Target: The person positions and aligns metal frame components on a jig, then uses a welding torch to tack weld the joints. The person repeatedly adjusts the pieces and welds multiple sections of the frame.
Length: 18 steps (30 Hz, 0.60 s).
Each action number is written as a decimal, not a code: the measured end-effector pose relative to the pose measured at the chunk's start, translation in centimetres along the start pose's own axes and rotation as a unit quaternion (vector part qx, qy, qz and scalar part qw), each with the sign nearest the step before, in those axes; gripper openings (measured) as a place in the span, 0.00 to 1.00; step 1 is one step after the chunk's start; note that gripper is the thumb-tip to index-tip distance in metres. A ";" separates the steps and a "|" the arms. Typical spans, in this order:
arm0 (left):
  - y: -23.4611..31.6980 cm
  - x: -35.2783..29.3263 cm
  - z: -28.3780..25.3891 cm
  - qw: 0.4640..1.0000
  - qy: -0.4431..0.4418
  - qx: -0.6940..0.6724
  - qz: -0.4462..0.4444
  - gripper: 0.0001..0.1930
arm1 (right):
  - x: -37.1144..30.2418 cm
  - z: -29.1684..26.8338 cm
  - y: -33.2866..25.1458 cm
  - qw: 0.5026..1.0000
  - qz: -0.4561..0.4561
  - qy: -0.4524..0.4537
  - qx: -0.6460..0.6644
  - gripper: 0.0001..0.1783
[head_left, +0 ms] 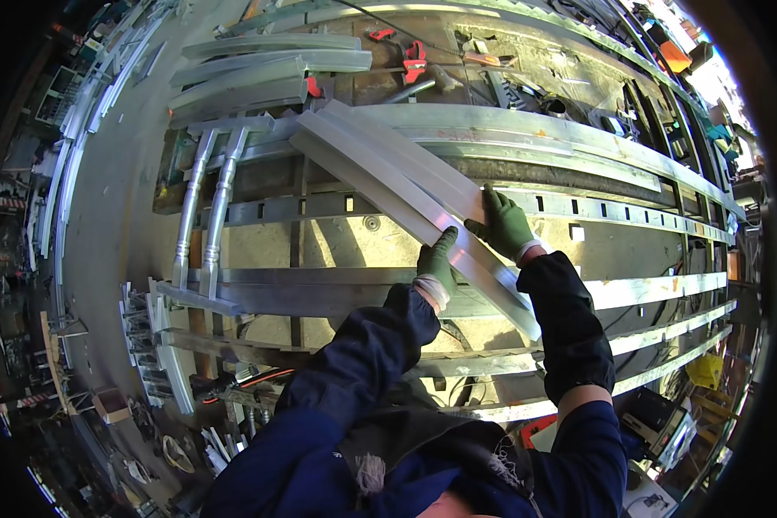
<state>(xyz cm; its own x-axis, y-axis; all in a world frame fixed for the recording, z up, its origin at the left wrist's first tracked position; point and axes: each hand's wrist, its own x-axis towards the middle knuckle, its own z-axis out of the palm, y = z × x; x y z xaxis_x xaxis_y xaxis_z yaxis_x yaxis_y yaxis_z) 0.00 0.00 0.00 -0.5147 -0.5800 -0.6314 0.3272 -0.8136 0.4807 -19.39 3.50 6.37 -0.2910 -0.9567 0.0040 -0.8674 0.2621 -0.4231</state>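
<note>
Two silver metal profiles [380, 177] lie slantwise side by side in front of me, from the upper left down to the lower right. My left hand [439, 263], in a green glove, grips the near long edge with the thumb on top. Across from it my right hand [503, 226], gloved in green too, is closed round the far edge, fingers bent over it. The undersides of both hands' grips are hidden. Beneath the profiles run the long metal rails of a work frame [319, 278].
More metal profiles [276, 62] lie stacked at the far left. A frame piece with two round posts [192, 203] rests at the left. Red clamps [414, 62] and loose tools lie on the far side. An orange cable [268, 376] runs near my left arm.
</note>
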 end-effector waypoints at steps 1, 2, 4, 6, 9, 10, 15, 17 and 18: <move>0.2 -0.2 0.2 1.000 0.001 -0.003 -0.010 0.25 | 0.0 0.1 0.5 1.000 -0.019 0.013 0.001 0.50; 0.5 -0.4 0.4 1.000 0.001 -0.006 -0.020 0.24 | -0.4 0.1 1.1 0.997 0.001 0.037 0.061 0.47; 3.6 -1.1 1.4 0.991 -0.002 0.013 -0.131 0.23 | -0.4 0.4 1.0 0.997 0.005 0.072 0.024 0.46; 6.4 -3.0 3.5 0.977 -0.003 0.038 -0.208 0.25 | -1.5 -0.7 0.5 0.997 0.023 0.072 0.001 0.46; 8.5 -3.7 2.5 0.956 -0.061 0.129 -0.255 0.24 | -5.6 -1.2 -1.7 0.990 -0.038 0.128 -0.034 0.49; 8.0 -2.7 1.0 0.965 -0.072 0.116 -0.225 0.27 | -6.9 -0.7 -3.6 0.991 -0.056 0.114 -0.030 0.50; 8.3 -0.9 -2.1 0.890 -0.064 0.406 -0.196 0.36 | -11.7 2.4 -8.3 0.993 -0.040 0.086 -0.076 0.55; 8.9 -1.6 -1.3 0.825 -0.071 0.553 -0.088 0.38 | -11.5 2.9 -8.2 0.987 -0.040 0.113 -0.109 0.56; 9.3 -2.2 -1.1 0.780 -0.072 0.621 -0.036 0.40 | -11.4 3.0 -8.4 0.987 -0.037 0.112 -0.112 0.57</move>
<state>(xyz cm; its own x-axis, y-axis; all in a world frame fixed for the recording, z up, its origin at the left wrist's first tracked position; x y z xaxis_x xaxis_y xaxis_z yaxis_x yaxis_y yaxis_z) 5.02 -6.29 5.17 -0.6086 -0.4512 -0.6527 -0.6804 -0.1265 0.7219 -7.52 11.83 7.15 -0.2838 -0.9286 0.2389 -0.9498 0.2381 -0.2030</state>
